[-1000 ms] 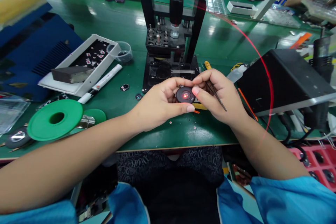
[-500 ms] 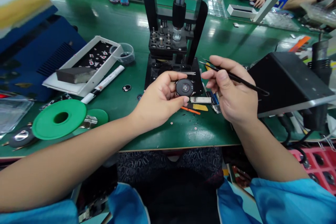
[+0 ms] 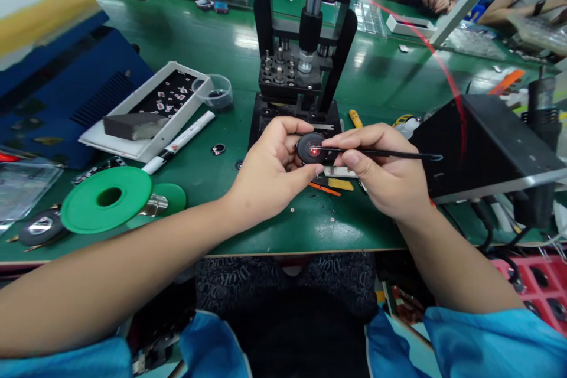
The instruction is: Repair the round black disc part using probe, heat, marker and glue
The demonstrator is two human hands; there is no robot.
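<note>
Over bench (image 3: 270, 236), left hand (image 3: 268, 180) fingers grip round device (image 3: 305, 143), right hand (image 3: 387, 174) fingers pinch black tool (image 3: 394, 154) at its centre; seems mid-work, unfinished

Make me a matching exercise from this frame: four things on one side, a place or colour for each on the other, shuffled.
Things:
1. disc
2. tool
3. spool
4. pen

Places and colours:
A. beside the white tray
B. in the right hand
C. green
D. in the left hand

Pairs: 1-D, 2-B, 3-C, 4-A.
</note>
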